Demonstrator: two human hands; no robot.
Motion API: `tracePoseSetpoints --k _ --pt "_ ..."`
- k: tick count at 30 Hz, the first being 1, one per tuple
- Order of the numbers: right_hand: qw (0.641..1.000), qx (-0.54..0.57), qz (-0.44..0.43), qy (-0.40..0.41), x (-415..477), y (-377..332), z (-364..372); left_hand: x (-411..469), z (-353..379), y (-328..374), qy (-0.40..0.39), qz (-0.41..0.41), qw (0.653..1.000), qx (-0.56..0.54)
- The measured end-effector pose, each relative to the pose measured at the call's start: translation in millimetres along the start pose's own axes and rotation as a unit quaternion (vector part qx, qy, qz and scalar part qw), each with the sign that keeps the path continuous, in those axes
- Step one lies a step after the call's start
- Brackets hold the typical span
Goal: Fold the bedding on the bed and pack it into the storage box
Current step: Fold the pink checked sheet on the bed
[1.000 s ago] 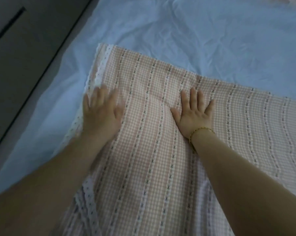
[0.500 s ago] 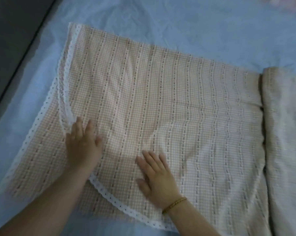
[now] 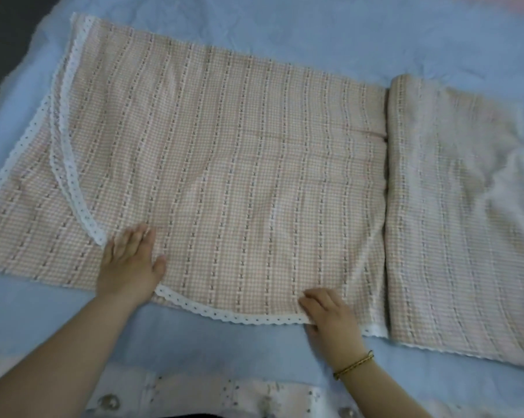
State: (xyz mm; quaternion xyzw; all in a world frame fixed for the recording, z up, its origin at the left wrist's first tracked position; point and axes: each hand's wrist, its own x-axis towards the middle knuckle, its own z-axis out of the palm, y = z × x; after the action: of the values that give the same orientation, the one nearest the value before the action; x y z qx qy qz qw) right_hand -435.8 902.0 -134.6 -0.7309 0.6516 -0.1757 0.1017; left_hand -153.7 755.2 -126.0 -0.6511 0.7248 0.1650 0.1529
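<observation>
Left hand [image 3: 128, 263] laid flat, fingers straight and close together, palm pressed on the sheet [image 3: 224, 146] just right of where the lace edge [image 3: 70, 182] of the upper layer curves down. Right hand [image 3: 330, 319] set at the near hem: fingers bent over the lace, thumb seen at the hem's underside, so the edge appears pinched rather than merely pressed. Bracelet [image 3: 354, 364] noted on that wrist.

Sheet is spread across the bed [image 3: 284, 34], checked and doubled over. Upper layer is skewed, its lace not matched to the lower lace [image 3: 13, 164] at far left. A thicker fold [image 3: 453, 206] lies to the right, butted against the flat part. Box not in view.

Step judged: a fold being squared and smoothed, early in the task. To be done well, the near hem should be drawn taut by the right hand while the cloth is anchored under the left palm. The skewed layer should be slid until lace lies on lace. Wrinkles at centre should be swept outward before the next fold is made. Uneven edges would likely give a lopsided bundle, awkward to pack.
</observation>
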Motion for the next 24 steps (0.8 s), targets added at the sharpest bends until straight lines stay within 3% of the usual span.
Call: tracePoseSetpoints --k 2,4,7,10,12,14,17,19,22,24 --pt "1.0 0.022 -0.001 0.008 -12.5 -3.0 0.7 -2.3 -5.3 19.3 -0.007 -0.056 0.998 -0.008" --pt "0.999 0.045 -0.012 -0.006 -20.4 -7.6 -3.0 -8.4 -9.9 39.9 0.024 -0.06 0.997 -0.037" --pt "0.998 0.035 -0.012 0.044 -16.9 0.7 -26.0 -21.9 -10.6 84.0 0.098 0.098 0.985 -0.105" --pt "0.994 -0.067 0.085 0.027 -15.2 26.0 -43.3 -30.1 1.2 133.4 0.01 0.237 0.968 -0.084" --pt "0.984 -0.108 0.139 -0.042 -28.0 36.7 -44.6 -25.2 12.6 153.2 -0.053 0.258 0.965 -0.02" --pt "0.986 -0.074 0.141 -0.057 -46.6 38.5 -43.3 -16.9 19.2 158.8 -0.085 0.254 0.963 0.026" --pt "0.988 -0.007 0.151 0.006 -45.2 41.4 -56.3 -12.1 10.6 165.2 -0.076 0.233 0.969 0.029" --pt "0.978 0.013 0.183 0.096 -38.5 49.9 -70.8 -18.3 4.7 178.5 -0.043 0.198 0.979 -0.011" --pt "0.94 -0.006 0.258 0.225 -37.8 89.9 -94.0 -29.2 -9.9 215.6 -0.016 0.193 0.974 -0.116" --pt "0.901 -0.064 0.359 0.235 -47.1 139.5 -116.3 -36.3 -14.6 265.2 -0.013 0.254 0.954 -0.162"
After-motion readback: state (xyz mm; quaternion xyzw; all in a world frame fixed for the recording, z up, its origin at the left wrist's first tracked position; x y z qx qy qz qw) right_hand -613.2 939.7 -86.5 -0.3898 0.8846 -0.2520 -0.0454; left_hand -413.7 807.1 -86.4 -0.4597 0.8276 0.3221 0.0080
